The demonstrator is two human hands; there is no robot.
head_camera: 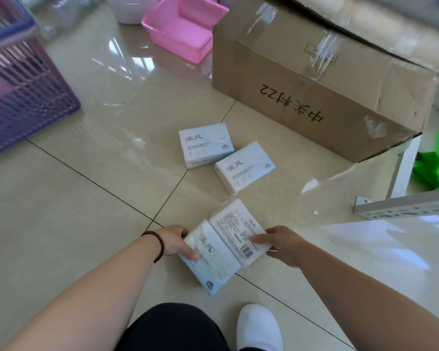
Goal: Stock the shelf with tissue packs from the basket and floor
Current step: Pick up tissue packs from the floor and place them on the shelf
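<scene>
Holding two tissue packs pressed side by side, the person has the left hand on the left-hand pack and the right hand on the right-hand pack, fingers clamped on the outer ends. The pair sits at about six o'clock from the middle of the head view, low over the floor; whether it touches the tiles I cannot tell.

The risk is the seam between them: only inward squeeze joins the two, and the slick wrap could let one slide out and drop if the pressure eases during the lift. The left-hand pack already sits skewed to its neighbour, which would make that more likely.

Two more packs lie flat on the floor, one near centre and one just beside it at four o'clock.

A cardboard box stands at one o'clock, a pink bin at twelve, a purple basket at ten. At three o'clock a perforated shelf edge juts in, something the right arm could knock when rising.
</scene>
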